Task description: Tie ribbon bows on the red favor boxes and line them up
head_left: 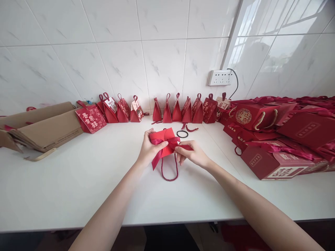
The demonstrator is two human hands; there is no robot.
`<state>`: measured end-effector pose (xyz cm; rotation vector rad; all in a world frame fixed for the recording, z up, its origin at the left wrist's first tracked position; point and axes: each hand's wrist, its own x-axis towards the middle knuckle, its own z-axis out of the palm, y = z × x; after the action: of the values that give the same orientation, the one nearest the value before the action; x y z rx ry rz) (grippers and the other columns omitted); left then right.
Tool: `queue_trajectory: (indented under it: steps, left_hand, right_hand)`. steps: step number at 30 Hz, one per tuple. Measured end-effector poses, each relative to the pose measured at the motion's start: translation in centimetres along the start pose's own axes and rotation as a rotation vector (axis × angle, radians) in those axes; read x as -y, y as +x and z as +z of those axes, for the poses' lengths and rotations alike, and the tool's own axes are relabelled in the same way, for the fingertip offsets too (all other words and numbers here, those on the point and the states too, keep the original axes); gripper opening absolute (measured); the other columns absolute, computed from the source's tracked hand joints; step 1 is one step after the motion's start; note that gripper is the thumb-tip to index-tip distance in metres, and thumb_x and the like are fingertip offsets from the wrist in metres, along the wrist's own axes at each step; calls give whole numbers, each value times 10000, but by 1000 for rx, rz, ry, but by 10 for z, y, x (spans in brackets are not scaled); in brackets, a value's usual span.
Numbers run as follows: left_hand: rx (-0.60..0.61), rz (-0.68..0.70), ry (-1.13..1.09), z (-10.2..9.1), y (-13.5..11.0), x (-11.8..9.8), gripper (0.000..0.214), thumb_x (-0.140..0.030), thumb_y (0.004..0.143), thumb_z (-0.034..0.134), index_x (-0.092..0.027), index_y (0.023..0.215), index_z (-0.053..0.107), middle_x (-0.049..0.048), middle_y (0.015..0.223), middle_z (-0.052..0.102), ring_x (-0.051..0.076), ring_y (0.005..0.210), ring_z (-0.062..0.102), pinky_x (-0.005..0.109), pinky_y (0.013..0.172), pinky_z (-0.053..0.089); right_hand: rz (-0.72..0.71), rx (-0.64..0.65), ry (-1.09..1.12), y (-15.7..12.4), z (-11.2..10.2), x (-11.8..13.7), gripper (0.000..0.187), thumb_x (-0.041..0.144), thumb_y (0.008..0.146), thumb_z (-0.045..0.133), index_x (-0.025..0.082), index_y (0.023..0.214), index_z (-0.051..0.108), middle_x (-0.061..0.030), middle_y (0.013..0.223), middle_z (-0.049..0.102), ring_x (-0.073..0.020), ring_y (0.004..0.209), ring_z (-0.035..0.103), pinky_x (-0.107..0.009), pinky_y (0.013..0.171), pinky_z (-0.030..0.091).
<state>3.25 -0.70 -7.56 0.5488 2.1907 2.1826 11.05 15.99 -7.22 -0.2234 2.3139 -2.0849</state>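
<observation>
A small red gift bag [164,136] lies flat on the white table [78,184] in front of me, its dark red cord handle [169,172] looping toward me. A red ribbon [171,145] crosses the bag's front. My left hand [149,149] grips the bag's left side, thumb pressed on the ribbon. My right hand [192,154] pinches the ribbon's right end between thumb and fingers.
A black ring [182,134] lies just behind the bag. Several small red pyramid-shaped gift boxes [176,111] line the tiled wall. Brown flat cardboard [44,127] sits at the left. Larger red gift boxes [277,139] pile up at the right. A wall socket [220,77] holds a plug.
</observation>
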Motion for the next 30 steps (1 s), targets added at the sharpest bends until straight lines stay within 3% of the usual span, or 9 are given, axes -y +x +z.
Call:
queue_trajectory:
  steps: [3,5,12,14,18,24,30]
  left_hand:
    - [-32,-24,-8,1,-1,-2,604,-299,559,790,-228,1033,423,55,1148,528,213,1022,579,352,869,480]
    - [-52,-22,-7,2,-1,-2,601,-302,567,787,-230,1038,420,50,1146,526,199,1009,582,338,864,480]
    - [-54,-41,-39,2,-2,-1,624,-313,572,786,-233,1066,414,55,1146,525,194,988,585,342,859,479]
    - [-36,-32,-20,2,-3,-3,601,-306,568,785,-233,1039,420,60,1211,495,203,1038,568,336,869,474]
    - [-9,-8,26,1,-3,-4,572,-304,566,785,-235,1007,428,61,1315,421,216,1127,520,333,910,449]
    - [8,-24,-7,1,-1,0,607,-293,567,787,-237,1043,415,74,1304,438,225,1107,534,355,908,452]
    - [6,41,35,2,-2,5,584,-251,538,798,-225,1007,451,90,1404,344,253,1195,472,418,1016,380]
  right_hand:
    - [161,111,-16,0,1,-1,296,391,798,608,113,700,630,-54,607,673,-153,524,660,-259,545,533]
    - [228,175,-1,1,2,-2,307,395,812,592,103,737,653,-69,627,687,-159,547,670,-265,568,543]
    - [222,363,169,1,-5,-1,376,451,797,574,97,855,688,-92,756,715,-151,492,648,-269,496,520]
    - [222,324,75,1,-9,1,345,419,794,582,92,805,690,-90,731,711,-142,487,641,-269,515,522]
    - [176,124,-184,-1,-6,4,337,427,796,600,104,724,664,-79,701,699,-135,528,645,-251,541,531]
    - [92,-127,-303,-5,7,8,449,516,854,492,141,622,577,-62,602,652,-148,524,645,-232,465,523]
    - [-20,-220,-276,-4,5,11,226,382,860,503,171,794,545,-16,653,643,-128,537,644,-219,473,535]
